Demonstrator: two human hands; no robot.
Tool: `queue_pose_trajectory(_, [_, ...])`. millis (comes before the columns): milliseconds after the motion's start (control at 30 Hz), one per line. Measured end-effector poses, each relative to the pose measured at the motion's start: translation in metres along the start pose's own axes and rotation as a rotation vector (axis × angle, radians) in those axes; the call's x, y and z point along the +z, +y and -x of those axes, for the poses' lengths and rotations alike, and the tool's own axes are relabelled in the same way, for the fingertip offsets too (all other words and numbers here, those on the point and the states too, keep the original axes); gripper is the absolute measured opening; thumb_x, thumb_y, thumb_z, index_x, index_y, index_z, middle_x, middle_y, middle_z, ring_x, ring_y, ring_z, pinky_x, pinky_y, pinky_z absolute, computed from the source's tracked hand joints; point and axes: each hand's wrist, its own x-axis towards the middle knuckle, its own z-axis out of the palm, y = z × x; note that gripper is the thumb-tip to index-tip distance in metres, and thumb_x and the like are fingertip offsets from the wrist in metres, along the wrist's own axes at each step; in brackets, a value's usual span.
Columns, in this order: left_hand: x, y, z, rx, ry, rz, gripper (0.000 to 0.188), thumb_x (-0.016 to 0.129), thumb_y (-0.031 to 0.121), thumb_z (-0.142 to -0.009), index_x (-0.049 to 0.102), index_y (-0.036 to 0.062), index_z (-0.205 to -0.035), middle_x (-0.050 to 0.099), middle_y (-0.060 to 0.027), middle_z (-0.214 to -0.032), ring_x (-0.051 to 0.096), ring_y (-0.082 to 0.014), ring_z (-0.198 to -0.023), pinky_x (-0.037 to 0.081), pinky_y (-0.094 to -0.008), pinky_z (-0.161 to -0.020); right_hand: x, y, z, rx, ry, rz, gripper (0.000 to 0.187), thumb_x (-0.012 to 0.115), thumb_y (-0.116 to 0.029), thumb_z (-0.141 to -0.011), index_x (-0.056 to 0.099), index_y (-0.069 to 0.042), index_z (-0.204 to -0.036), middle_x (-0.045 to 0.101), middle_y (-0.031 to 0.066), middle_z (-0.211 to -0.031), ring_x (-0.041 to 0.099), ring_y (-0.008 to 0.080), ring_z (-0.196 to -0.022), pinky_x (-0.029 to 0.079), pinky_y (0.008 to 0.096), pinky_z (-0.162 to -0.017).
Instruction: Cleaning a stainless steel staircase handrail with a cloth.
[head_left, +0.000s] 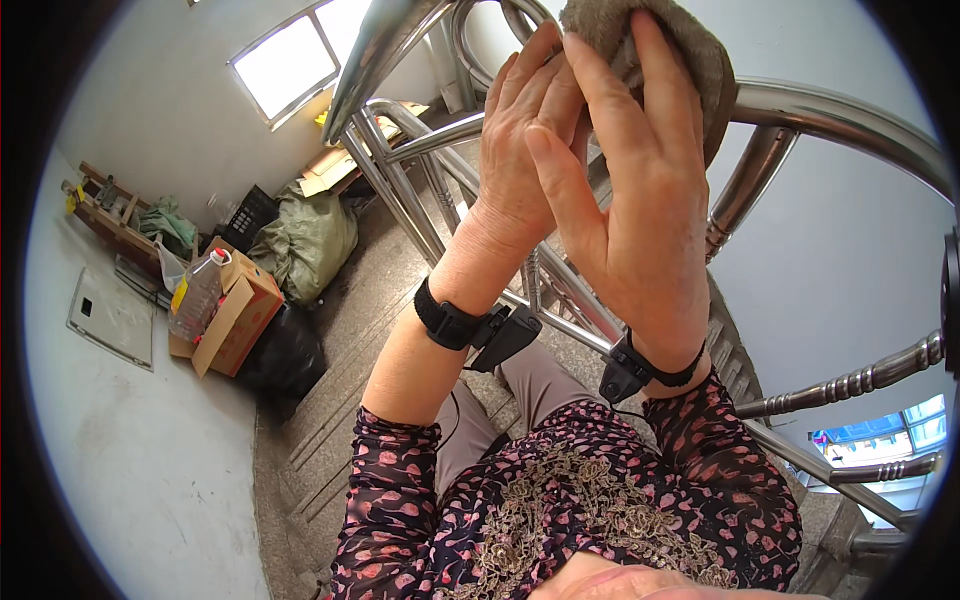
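Observation:
A grey-brown cloth (712, 75) lies at the top of the view, against the curved metal handrail (835, 103). My right hand (640, 190) holds the cloth, with two fingers stretched over it and the thumb apart to the left. The cloth hides part of that hand's other fingers. Just left of it, my left hand (520, 140) is raised with its fingers stretched out and close together, near the cloth's left edge. Part of the left fingertips and thumb is hidden. Black straps with small devices (505, 335) circle both wrists.
Shiny metal railing bars (395, 205) and a ribbed baluster (850, 388) surround my arms. Stone stairs (345, 400) run below. On the left are a cardboard box (240, 310) with a plastic bottle (197, 295), a green sack (310, 240) and a black bag (285, 350).

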Motion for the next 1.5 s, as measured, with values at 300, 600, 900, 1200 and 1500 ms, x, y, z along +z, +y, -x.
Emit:
queue_pose_trajectory(300, [-0.006,0.000,0.036,-0.451,-0.085,0.431,0.044,0.062,0.018,-0.086,0.054,-0.0010,-0.125,0.061,-0.0177,-0.120,0.054,-0.0343,-0.120,0.042,-0.0473,-0.102,0.025,0.000,0.010,0.114,-0.134,-0.022,0.052,0.064,-0.019,-0.084,0.053,-0.002,-0.131,0.043,0.0248,-0.139,0.041,0.0422,-0.126,0.032,0.0458,-0.107])
queue_pose_trajectory(600, [-0.014,-0.027,0.035,-0.350,-0.034,0.234,0.042,0.055,0.022,-0.091,0.053,-0.0007,-0.126,0.061,-0.0153,-0.119,0.056,-0.0302,-0.115,0.044,-0.0418,-0.099,0.060,-0.003,-0.004,0.114,-0.070,-0.042,0.054,0.064,-0.020,-0.084,0.051,0.001,-0.132,0.044,0.0253,-0.138,0.041,0.0399,-0.128,0.032,0.0461,-0.108])
queue_pose_trajectory(900, [-0.021,-0.057,0.037,-0.707,0.103,0.649,0.038,0.047,0.023,-0.096,0.054,0.0004,-0.125,0.062,-0.0123,-0.114,0.058,-0.0248,-0.108,0.048,-0.0356,-0.094,0.120,0.005,-0.006,0.078,-0.043,-0.025,0.061,0.067,-0.026,-0.079,0.052,0.008,-0.126,0.042,0.0306,-0.136,0.040,0.0421,-0.126,0.032,0.0471,-0.108])
queue_pose_trajectory(1200, [-0.013,-0.084,0.038,-0.892,0.182,1.165,0.035,0.042,0.023,-0.099,0.054,0.0009,-0.123,0.063,-0.0111,-0.109,0.061,-0.0207,-0.101,0.052,-0.0312,-0.088,0.134,0.013,-0.003,0.096,-0.030,0.028,0.055,0.068,-0.025,-0.080,0.054,0.005,-0.125,0.048,0.0284,-0.128,0.046,0.0402,-0.118,0.037,0.0431,-0.102])
queue_pose_trajectory(1500, [0.001,-0.080,0.060,-0.919,0.233,1.574,0.033,0.041,0.027,-0.100,0.052,0.0047,-0.122,0.060,-0.0097,-0.114,0.060,-0.0221,-0.103,0.050,-0.0313,-0.089,0.118,0.010,-0.008,0.102,-0.139,0.069,0.035,0.068,-0.020,-0.079,0.065,0.001,-0.107,0.058,0.0166,-0.106,0.054,0.0327,-0.103,0.044,0.0382,-0.090])
